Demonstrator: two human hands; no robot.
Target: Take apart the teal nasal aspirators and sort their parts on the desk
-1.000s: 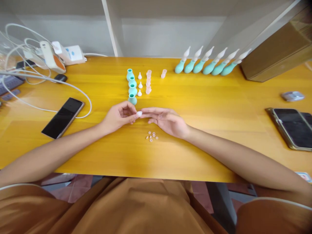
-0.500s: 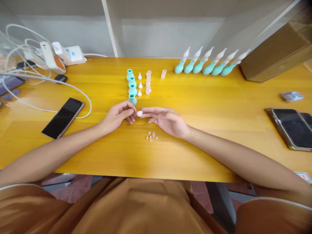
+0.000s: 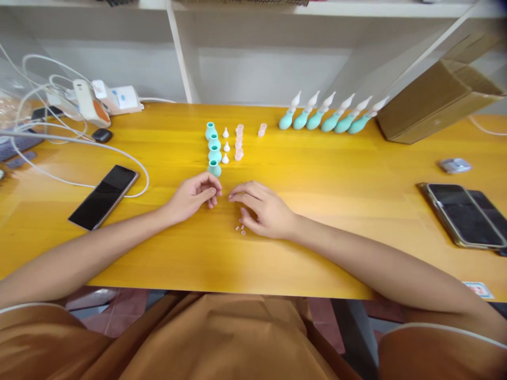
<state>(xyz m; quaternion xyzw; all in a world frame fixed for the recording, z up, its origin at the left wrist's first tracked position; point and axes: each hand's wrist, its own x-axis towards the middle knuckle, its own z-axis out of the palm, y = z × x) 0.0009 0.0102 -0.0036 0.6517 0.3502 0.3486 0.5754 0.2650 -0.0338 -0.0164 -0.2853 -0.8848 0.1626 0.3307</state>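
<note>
The right hand (image 3: pixel 266 214) rested curled beside the tiny pink plastic caps (image 3: pixel 240 228), its grip holding nothing visible; the left hand (image 3: pixel 194 195), loosely closed, lay farther away.

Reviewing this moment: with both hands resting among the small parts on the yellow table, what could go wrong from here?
The right hand lies over the tiny pale rings; a sweep could scatter them or push them toward the table edge. The left hand sits just in front of the nearest teal bulb, so lifting it carelessly might topple the column.
</note>
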